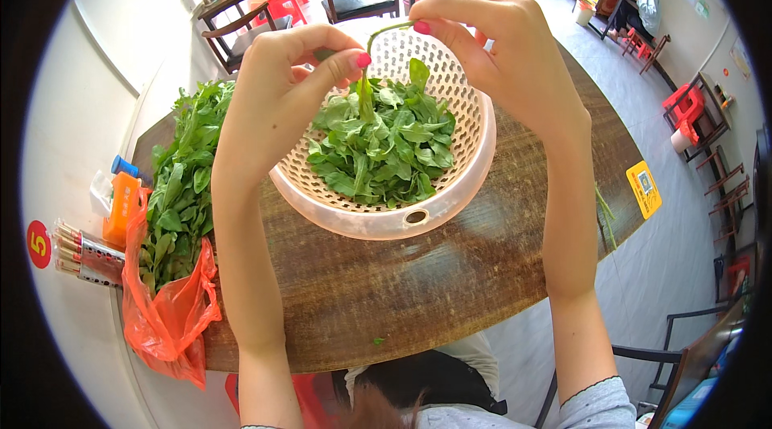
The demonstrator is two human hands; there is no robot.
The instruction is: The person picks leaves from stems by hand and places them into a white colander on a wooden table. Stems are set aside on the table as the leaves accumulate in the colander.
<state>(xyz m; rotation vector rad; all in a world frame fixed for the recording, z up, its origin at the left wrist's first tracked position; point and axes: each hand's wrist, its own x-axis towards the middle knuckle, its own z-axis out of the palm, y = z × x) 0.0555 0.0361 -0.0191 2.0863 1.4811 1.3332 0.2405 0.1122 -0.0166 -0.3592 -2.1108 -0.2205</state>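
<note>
A light plastic colander (386, 227) stands on the dark wooden table, with loose green leaves (392, 145) in it. Above the leaves, my left hand (295, 79) pinches a leafy stem (375, 37) between thumb and forefinger. The stem bends over to my right hand (488, 37), whose thumb and forefinger hold its other end. Leaves at the stem's lower end hang over the pile. To the left of my left forearm lies a large bunch of leafy greens (181, 188), partly in a red plastic bag (172, 320).
Bare stems (605, 218) lie at the right beside a yellow card (644, 189) on the table edge (338, 362). A chopstick holder (99, 260), an orange tissue pack (120, 209) and a blue-capped container (123, 166) stand at the left. A person (642, 4) sits far off at the upper right.
</note>
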